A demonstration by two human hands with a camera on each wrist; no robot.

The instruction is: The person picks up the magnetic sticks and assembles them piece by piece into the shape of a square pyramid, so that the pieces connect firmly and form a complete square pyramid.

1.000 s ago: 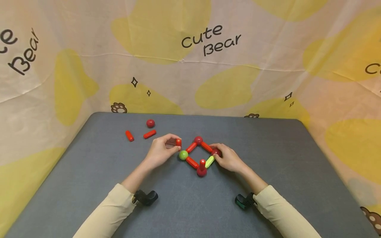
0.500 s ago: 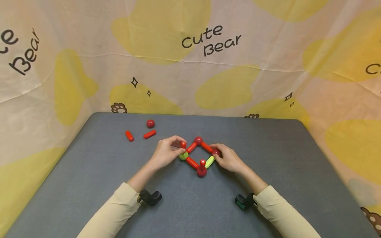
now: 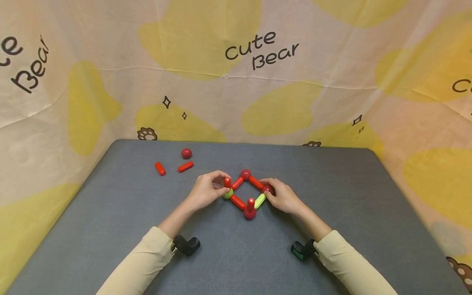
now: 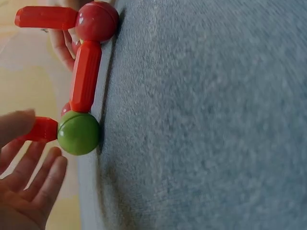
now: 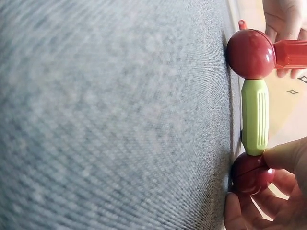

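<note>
A diamond of balls and rods lies on the table: red balls at the far, near and right corners, a green ball [image 4: 79, 133] at the left one. Three of its sides are red rods [image 3: 238, 201]; the near right side is a light green rod [image 5: 255, 116]. My left hand [image 3: 206, 190] pinches an upright red rod [image 4: 44, 129] between thumb and fingers, its lower end against the green ball. With thumb and fingers my right hand [image 3: 283, 196] grips the right corner's red ball [image 5: 252, 173]. Another red rod [image 3: 251, 203] stands upright on the near red ball [image 3: 249, 212].
Toward the back left of the grey table [image 3: 110, 213] lie a loose red ball [image 3: 186, 153] and two loose red rods, one slanted rod [image 3: 185, 166] and one farther left. A patterned cloth [image 3: 206, 102] hangs behind and along both sides.
My left hand has moved a little right, bringing its red rod from beside the green ball to standing upon it. The right hand keeps its place on the red ball.
</note>
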